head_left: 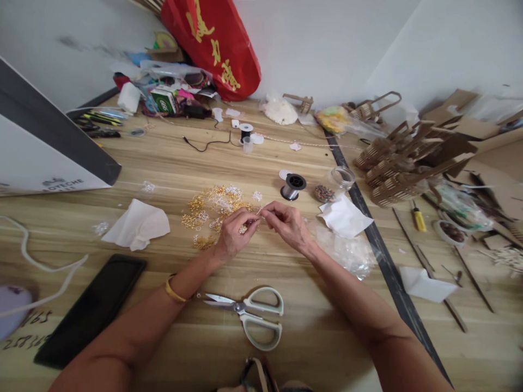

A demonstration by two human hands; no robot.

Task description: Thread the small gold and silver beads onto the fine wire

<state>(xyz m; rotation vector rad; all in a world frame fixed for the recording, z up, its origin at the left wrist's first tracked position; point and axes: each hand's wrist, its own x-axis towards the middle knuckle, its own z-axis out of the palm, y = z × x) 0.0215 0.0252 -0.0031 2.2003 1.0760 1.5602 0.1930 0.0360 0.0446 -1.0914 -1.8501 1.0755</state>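
Observation:
My left hand (235,233) and my right hand (289,224) meet above the table, fingertips pinched close together. Between them shows a tiny pale piece (259,212), too small to name. Beside and behind my left hand spreads a pile of small gold and white rings and beads (196,219). A black spool of thin grey wire or thread (292,188) stands just beyond my right hand. White-handled scissors (242,311) lie with blades slightly apart on the table (310,332), between my forearms.
A glass jar (344,177) with mixed beads, white paper (347,216) and clear plastic bags (347,251) are at right. Crumpled white paper (139,226) and a black flat case (92,310) lie left. Small bamboo baskets (398,163) and a red bag (214,49) stand farther back.

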